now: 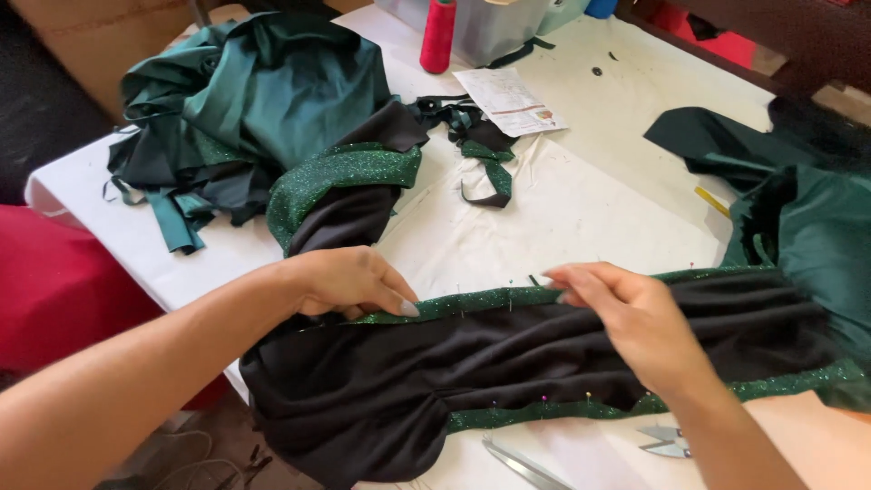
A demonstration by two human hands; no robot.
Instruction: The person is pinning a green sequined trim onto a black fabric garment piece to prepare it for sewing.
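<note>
A black fabric piece (435, 372) with glittery green edging (472, 302) lies across the white table (562, 209) in front of me. My left hand (349, 281) pinches the green edge at its left part, fingers closed on the cloth. My right hand (626, 313) holds the same green edge further right, fingertips on the fabric. Pins stick out along the lower green edge (544, 410), with small coloured heads showing.
A heap of dark green satin and glitter cloth (254, 109) fills the far left. More green fabric (807, 227) lies at the right. A red thread spool (438, 34), a paper sheet (510, 102), green scraps (485, 154) and scissors (667, 442) are on the table.
</note>
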